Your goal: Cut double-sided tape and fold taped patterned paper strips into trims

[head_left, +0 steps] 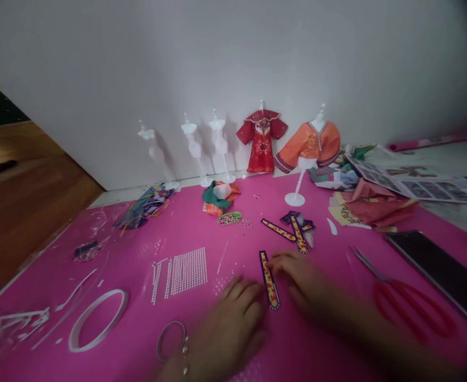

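A narrow patterned fabric strip (269, 279), red and yellow with a dark edge, lies flat on the pink mat (186, 233). My left hand (229, 323) rests palm down just left of it, fingers touching its lower end. My right hand (301, 281) lies on the mat to its right, fingertips at its upper edge. Both hands are blurred. Neither hand lifts anything. More patterned strips (293, 231) lie crossed a little farther back.
Red scissors (400, 302) and a dark phone (440, 273) lie at right. A rhinestone sheet (183, 270), tape ring (98, 318) and bracelet (172, 339) lie at left. Along the wall stand white mannequins (193, 146), a red dress (262, 140) and an orange robe (311, 146). Fabric scraps (371, 204) sit at back right.
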`<state>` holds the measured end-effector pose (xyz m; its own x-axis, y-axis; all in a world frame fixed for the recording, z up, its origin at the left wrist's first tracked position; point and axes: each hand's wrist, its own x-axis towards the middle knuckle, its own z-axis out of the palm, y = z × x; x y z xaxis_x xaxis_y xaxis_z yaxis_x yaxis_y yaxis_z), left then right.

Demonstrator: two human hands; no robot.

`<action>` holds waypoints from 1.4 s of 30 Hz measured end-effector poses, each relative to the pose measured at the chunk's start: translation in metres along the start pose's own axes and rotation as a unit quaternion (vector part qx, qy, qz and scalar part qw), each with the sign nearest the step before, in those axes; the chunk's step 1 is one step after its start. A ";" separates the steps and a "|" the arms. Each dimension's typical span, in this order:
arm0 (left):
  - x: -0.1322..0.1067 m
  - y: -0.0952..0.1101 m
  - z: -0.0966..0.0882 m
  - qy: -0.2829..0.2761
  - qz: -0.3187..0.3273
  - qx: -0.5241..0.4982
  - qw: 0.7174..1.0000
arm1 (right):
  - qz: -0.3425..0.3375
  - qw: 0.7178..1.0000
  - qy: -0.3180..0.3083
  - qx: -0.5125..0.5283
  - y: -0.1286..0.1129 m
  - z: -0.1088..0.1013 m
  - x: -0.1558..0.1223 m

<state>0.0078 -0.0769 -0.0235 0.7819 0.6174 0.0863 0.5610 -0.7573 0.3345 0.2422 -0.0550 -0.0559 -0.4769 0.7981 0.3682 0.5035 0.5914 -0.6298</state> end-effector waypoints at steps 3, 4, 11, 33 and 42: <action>-0.001 -0.002 0.000 -0.008 0.017 0.001 1.000 | 0.012 1.000 -0.011 0.000 0.001 0.001 0.000; -0.001 -0.003 0.000 -0.014 0.021 0.005 1.000 | 0.017 1.000 -0.014 0.001 0.001 0.001 0.000; 0.001 -0.004 0.002 -0.046 0.023 -0.001 0.999 | 0.045 0.998 -0.035 0.000 -0.004 -0.003 0.001; 0.000 -0.002 0.001 -0.056 0.006 -0.020 0.998 | -0.013 0.996 -0.079 -0.041 -0.011 -0.008 -0.002; 0.000 -0.003 0.001 -0.078 -0.003 -0.034 0.996 | -0.030 0.995 -0.070 -0.064 -0.001 0.000 -0.013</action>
<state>0.0065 -0.0752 -0.0256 0.8148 0.5765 -0.0608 0.5494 -0.7345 0.3983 0.2485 -0.0661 -0.0603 -0.5999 0.7425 0.2981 0.5545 0.6544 -0.5140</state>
